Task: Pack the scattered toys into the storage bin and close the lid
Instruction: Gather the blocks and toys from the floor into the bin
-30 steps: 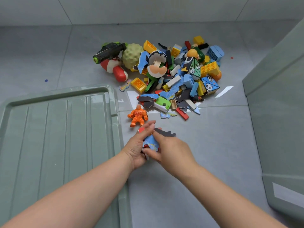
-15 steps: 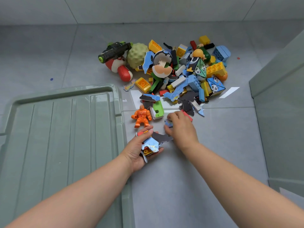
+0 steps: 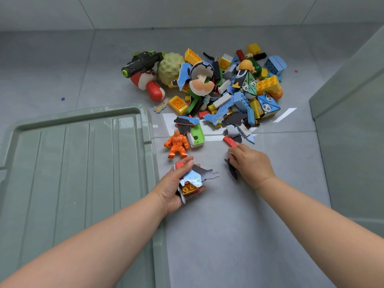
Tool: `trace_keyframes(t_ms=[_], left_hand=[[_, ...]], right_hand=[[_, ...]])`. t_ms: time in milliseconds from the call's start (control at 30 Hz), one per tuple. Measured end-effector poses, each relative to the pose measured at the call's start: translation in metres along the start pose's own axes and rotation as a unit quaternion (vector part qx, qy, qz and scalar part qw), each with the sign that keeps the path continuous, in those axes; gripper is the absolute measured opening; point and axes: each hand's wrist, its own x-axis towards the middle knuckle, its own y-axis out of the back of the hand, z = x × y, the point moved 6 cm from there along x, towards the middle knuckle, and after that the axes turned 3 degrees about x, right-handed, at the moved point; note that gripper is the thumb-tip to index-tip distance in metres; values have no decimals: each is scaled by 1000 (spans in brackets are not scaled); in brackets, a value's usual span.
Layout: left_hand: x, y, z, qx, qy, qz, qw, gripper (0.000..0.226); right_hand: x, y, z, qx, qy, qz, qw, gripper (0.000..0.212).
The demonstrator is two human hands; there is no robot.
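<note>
A heap of toys (image 3: 224,88) lies on the grey floor: coloured bricks, puzzle pieces, a black toy gun, a knobbly green ball. An orange figure (image 3: 177,144) stands apart at the heap's near edge. My left hand (image 3: 176,183) is palm up and cupped around a handful of small toys (image 3: 192,179): a yellow brick, a red piece, blue and grey puzzle pieces. My right hand (image 3: 251,163) is closed on dark puzzle pieces (image 3: 232,170) just below a red brick (image 3: 229,141). The green bin lid (image 3: 68,163) lies flat at the left.
The pale green wall of the storage bin (image 3: 353,121) rises along the right edge. A tiled wall runs behind the toy heap. Bare floor lies between my arms.
My right hand left the left hand, reached out to the heap's near edge, picked up dark puzzle pieces and moved right. The left hand kept its handful and opened palm up.
</note>
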Motion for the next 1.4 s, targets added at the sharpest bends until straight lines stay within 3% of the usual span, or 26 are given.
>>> trace_keyframes(t_ms=[100,167,333,400,500,567,600,700,767,867,900,967,1033,1133,1200,1267,1400], left_hand=[[0,0,1,5,-5,1,1000,27],[-1,0,2,9,-11,0,1000,38],[-8,-1,3,18,-18,0,1000,50],[-8,1,4,16,-14,13,1000,61],[-11,-2,4,21,2,11,1000,71],[-11,-5,4,22,-1,-11,1000,75],[-12,-7,3,20,0,-29,999,76],[-14,-14,3,5,-5,-68,998,55],[-13,-13,5,12,-16,-68,997,46],[-15,-14,8,27,-31,-89,995,58],[-16,-15,8,40,-35,-90,995,57],[-14,-14,8,57,-50,-77,994,35],[-12,-14,11,61,-63,-49,995,13],[-8,-15,19,72,-87,-15,993,17],[-7,-14,19,70,-86,-5,994,18],[-7,-14,17,70,-76,-10,995,17],[-7,-13,12,74,-58,-5,996,13]], right_hand=[[-21,-4,6,112,-138,-30,984,36],[-36,-14,2,107,-130,-71,983,54],[-44,-20,-6,145,-106,-35,983,18],[-38,-13,-2,157,-139,-10,978,15],[-35,-5,1,320,-273,2,907,21],[-30,10,-28,434,-270,4,860,19],[-28,14,-46,459,-249,-14,853,19],[-30,19,-85,382,-180,-73,903,12],[-29,19,-88,311,-159,-105,931,22],[-30,24,-95,150,-105,-143,973,33],[-30,25,-99,123,-84,-149,977,34],[-29,28,-101,156,-67,-157,973,37],[-17,25,-79,231,-119,-133,957,41],[11,23,-17,255,-244,17,936,47],[26,9,10,187,-286,-30,939,64],[38,-5,18,124,-260,-95,953,67],[36,-18,15,32,-157,-82,984,43]])
